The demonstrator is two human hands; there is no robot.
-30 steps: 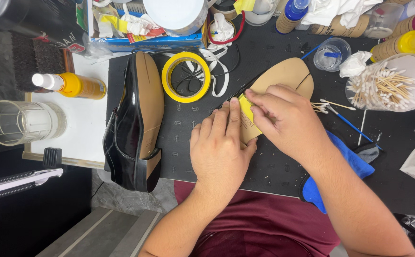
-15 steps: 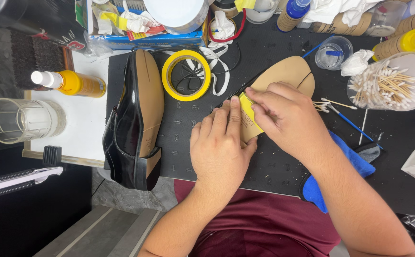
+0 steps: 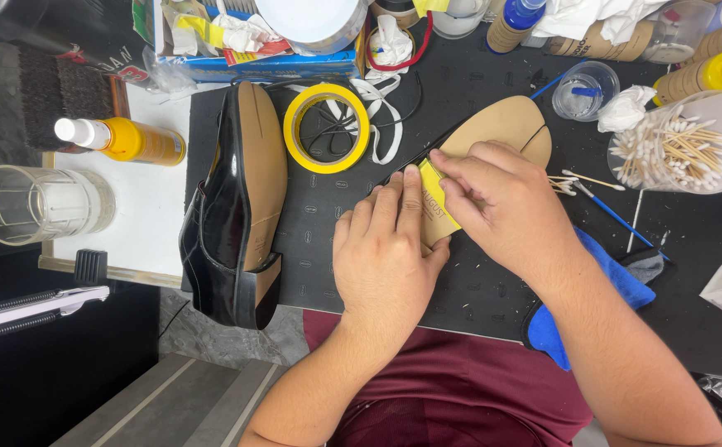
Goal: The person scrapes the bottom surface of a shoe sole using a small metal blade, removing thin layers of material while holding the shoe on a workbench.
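Note:
A tan shoe sole (image 3: 501, 124) lies sole-up on the black mat (image 3: 477, 290), its heel half hidden under my hands. A strip of yellow tape (image 3: 434, 199) crosses the sole. My left hand (image 3: 386, 257) lies flat on the shoe with its fingertips on the tape's left edge. My right hand (image 3: 501, 207) presses its fingertips on the tape's upper end. A second black glossy shoe (image 3: 237, 207) lies on its side to the left, tan sole facing right. A roll of yellow tape (image 3: 326, 128) sits between the two shoes.
A clear cup of cotton swabs (image 3: 675, 149) stands at the right, with loose swabs beside it. A blue cloth (image 3: 592, 306) lies under my right forearm. An orange spray bottle (image 3: 125, 141) and a glass (image 3: 34, 203) rest on a white board at the left. Bottles and a cluttered box line the back.
Both hands stay on the shoe; the right fingertips have shifted slightly along the yellow tape. Nothing else has moved.

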